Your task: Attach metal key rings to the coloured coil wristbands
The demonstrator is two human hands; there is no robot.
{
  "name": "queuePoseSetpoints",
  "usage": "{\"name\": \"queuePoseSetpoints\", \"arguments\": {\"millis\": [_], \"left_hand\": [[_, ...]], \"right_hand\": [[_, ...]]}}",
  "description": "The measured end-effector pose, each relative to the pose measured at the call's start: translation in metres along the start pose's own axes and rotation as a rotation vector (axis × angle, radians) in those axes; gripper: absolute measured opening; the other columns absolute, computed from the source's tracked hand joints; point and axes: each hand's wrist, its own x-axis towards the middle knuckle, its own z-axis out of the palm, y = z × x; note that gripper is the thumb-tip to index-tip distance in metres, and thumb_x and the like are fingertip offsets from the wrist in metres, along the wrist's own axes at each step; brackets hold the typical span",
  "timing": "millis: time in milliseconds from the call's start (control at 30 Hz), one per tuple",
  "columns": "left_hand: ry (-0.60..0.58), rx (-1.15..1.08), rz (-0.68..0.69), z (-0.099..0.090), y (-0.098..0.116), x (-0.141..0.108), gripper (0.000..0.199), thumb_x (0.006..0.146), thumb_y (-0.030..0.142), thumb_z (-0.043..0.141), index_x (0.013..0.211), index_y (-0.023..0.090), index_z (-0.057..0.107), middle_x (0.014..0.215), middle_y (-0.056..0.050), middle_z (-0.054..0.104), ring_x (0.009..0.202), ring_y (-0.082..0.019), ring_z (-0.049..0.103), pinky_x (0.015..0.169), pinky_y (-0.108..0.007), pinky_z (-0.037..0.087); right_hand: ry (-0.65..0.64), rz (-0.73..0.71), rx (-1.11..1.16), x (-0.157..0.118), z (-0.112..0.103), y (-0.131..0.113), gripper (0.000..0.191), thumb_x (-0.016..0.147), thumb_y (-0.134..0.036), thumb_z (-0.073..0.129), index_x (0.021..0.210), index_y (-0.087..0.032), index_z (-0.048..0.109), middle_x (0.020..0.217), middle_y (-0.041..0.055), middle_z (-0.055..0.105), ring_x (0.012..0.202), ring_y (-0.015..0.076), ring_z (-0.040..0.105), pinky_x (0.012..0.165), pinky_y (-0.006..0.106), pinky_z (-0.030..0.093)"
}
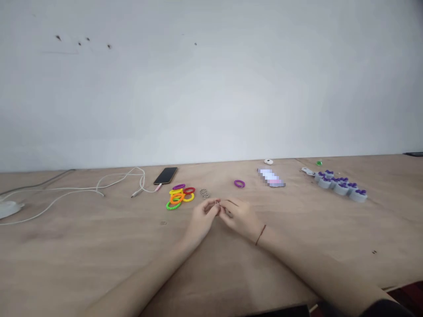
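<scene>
My left hand [203, 216] and my right hand [242, 215] meet at the middle of the table, fingertips pinched together. Between them a small, shiny metal ring [217, 202] shows in part; the fingers cover most of it. Just beyond my left hand lie several metal split rings [204, 193] in a small cluster. To the left is a pile of coiled wristbands: purple, yellow, red, orange and green, with an orange coil wristband [176, 199] on top. A single purple coil wristband [239, 184] rests apart, beyond my right hand.
A dark phone [165, 175] with a white cable [144, 180] lies at the back left. At the back right are a blurred-out phone [271, 177], a white earbud case [269, 162] and grey-white pieces with purple tops [342, 188]. A white wall borders the wooden table [99, 255].
</scene>
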Motion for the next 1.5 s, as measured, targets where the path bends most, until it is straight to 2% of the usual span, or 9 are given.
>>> {"name": "queuePoseSetpoints", "arguments": {"millis": [167,400,533,800,933,1067,1200,1300,1500], "left_hand": [[0.201,-0.119,0.065,-0.033,0.005,0.024,0.026,0.068,0.03,0.061,0.087,0.011,0.061,0.087,-0.008,0.067,0.084,-0.021,0.064,0.081,-0.036,0.051],[0.334,-0.108,0.124,-0.085,0.012,0.045,0.023,0.068,0.027,0.06,0.085,0.013,0.058,0.085,-0.007,0.066,0.072,-0.018,0.066,0.07,-0.034,0.053],[0.375,-0.106,0.127,-0.093,0.003,0.048,0.025,0.067,0.03,0.062,0.085,0.013,0.057,0.084,-0.009,0.067,0.078,-0.019,0.066,0.074,-0.035,0.052],[0.275,-0.148,-0.02,-0.072,0.0,0.042,0.019,0.071,0.028,0.057,0.083,0.015,0.051,0.089,-0.009,0.066,0.078,-0.018,0.066,0.073,-0.033,0.051],[-0.028,0.059,0.008,-0.047,-0.003,0.027,0.018,0.072,0.027,0.052,0.086,0.016,0.05,0.082,-0.004,0.065,0.068,-0.015,0.064,0.068,-0.03,0.049],[-0.315,0.308,0.053,-0.029,0.0,0.008,0.013,0.07,0.022,0.048,0.083,0.019,0.049,0.075,0.001,0.064,0.054,-0.011,0.057,0.058,-0.025,0.045],[-0.322,0.507,0.116,-0.022,0.003,0.0,0.016,0.066,0.021,0.049,0.081,0.021,0.052,0.064,0.003,0.06,0.053,-0.012,0.053,0.051,-0.023,0.038],[-0.331,0.603,0.18,-0.022,0.002,0.001,0.024,0.064,0.019,0.05,0.088,0.022,0.053,0.065,0.003,0.061,0.053,-0.013,0.052,0.052,-0.022,0.037],[-0.278,0.632,0.283,-0.022,-0.004,0.005,0.03,0.064,0.018,0.05,0.093,0.022,0.051,0.065,0.004,0.061,0.052,-0.013,0.052,0.049,-0.022,0.036]], "right_hand": [[0.041,0.148,0.249,0.011,0.031,-0.002,0.022,0.082,-0.018,0.042,0.103,-0.017,0.051,0.091,0.0064,0.062,0.075,0.0142,0.058,0.069,0.027,0.046],[-0.251,-0.04,0.138,0.041,0.088,-0.022,0.051,0.078,-0.028,0.05,0.125,-0.011,0.038,0.128,0.0156,0.043,0.122,0.0245,0.035,0.099,0.039,0.031],[-0.301,0.015,0.106,0.045,0.093,-0.026,0.047,0.08,-0.03,0.049,0.122,-0.012,0.04,0.121,0.0154,0.049,0.117,0.0241,0.039,0.097,0.04,0.032],[-0.328,0.076,0.048,-0.011,0.029,-0.008,0.018,0.081,-0.027,0.048,0.095,-0.018,0.053,0.098,0.0073,0.058,0.079,0.0175,0.056,0.069,0.029,0.044],[-0.315,0.158,0.089,-0.032,-0.002,0.008,0.007,0.082,-0.022,0.045,0.085,-0.019,0.051,0.085,0.0034,0.057,0.068,0.0145,0.054,0.061,0.026,0.041],[-0.249,0.169,0.103,-0.032,-0.007,0.016,0.029,0.078,-0.023,0.052,0.106,-0.018,0.048,0.106,0.0077,0.054,0.087,0.018,0.054,0.072,0.029,0.043],[-0.246,0.225,0.056,-0.023,0.004,0.019,0.033,0.079,-0.038,0.053,0.104,-0.016,0.051,0.106,0.0098,0.055,0.092,0.0205,0.054,0.074,0.031,0.043],[-0.283,0.251,0.057,-0.021,0.009,0.022,0.019,0.086,-0.032,0.045,0.092,-0.017,0.055,0.092,0.0073,0.06,0.08,0.0171,0.058,0.068,0.027,0.043],[-0.219,0.225,0.114,-0.026,0.001,0.02,0.023,0.09,-0.031,0.038,0.1,-0.019,0.055,0.08,0.0041,0.065,0.067,0.0161,0.061,0.06,0.025,0.041]]}}
